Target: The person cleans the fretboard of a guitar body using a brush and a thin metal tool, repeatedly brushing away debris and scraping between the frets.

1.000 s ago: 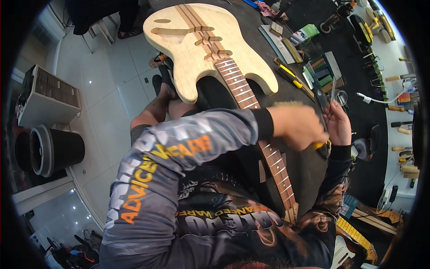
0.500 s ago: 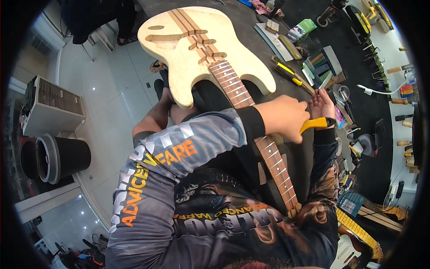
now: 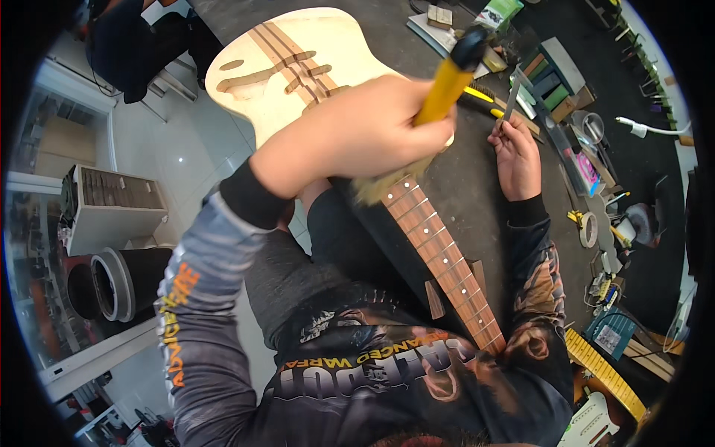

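Observation:
My left hand is closed around the yellow handle of a brush. Its black handle end points up, and blurred tan bristles show beneath my hand, over the fretboard of an electric guitar. Whether they touch the frets I cannot tell. The guitar's pale wooden body, with dark stripes and routed slots, lies at the far left; my left hand and forearm hide where the neck joins it. My right hand, right of the neck, pinches a thin, flat metal strip pointing away from me.
A dark workbench lies under the neck. Tools crowd its right side, among them a box of coloured blocks, a tape roll and a second guitar neck. A person sits at the far left, near a black bin.
My left hand has moved left and away from me with the brush, off my right hand to above the upper fretboard. My right hand has shifted slightly left, still holding the strip.

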### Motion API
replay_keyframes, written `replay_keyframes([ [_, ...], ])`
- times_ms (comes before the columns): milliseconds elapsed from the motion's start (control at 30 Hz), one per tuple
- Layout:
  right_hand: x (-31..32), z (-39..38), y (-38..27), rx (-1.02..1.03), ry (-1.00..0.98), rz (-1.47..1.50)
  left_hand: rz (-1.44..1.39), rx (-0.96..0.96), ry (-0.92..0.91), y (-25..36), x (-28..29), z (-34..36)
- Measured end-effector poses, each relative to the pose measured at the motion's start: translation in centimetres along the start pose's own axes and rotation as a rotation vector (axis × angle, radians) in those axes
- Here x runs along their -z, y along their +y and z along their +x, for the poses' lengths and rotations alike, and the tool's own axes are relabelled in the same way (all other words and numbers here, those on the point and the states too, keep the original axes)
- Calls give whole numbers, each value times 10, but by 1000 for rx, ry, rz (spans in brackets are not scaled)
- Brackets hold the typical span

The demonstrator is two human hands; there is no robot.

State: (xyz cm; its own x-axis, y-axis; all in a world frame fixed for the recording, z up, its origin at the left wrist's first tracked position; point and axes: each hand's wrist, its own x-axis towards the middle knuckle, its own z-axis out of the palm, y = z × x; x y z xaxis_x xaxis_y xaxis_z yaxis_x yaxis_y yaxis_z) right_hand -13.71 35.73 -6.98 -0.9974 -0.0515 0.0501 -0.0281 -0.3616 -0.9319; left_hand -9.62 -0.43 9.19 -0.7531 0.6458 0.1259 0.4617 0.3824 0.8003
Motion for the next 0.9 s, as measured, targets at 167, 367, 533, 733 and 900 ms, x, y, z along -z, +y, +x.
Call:
replay_keyframes([
  [167,-10,-2,-1,14,-67,22,230,343,-283,24,76,-53],
  [367,-12,-6,3,9,-63,-1,-49,-25,17,-4,30,-36],
  [533,-14,-8,-1,10,-66,-26,35,272,-93,15,67,-66],
  [733,-16,-7,3,19,-70,-32,-108,151,4,-10,39,-67],
  [900,-14,-2,2,42,-86,-60,-239,95,175,0,56,-81],
])
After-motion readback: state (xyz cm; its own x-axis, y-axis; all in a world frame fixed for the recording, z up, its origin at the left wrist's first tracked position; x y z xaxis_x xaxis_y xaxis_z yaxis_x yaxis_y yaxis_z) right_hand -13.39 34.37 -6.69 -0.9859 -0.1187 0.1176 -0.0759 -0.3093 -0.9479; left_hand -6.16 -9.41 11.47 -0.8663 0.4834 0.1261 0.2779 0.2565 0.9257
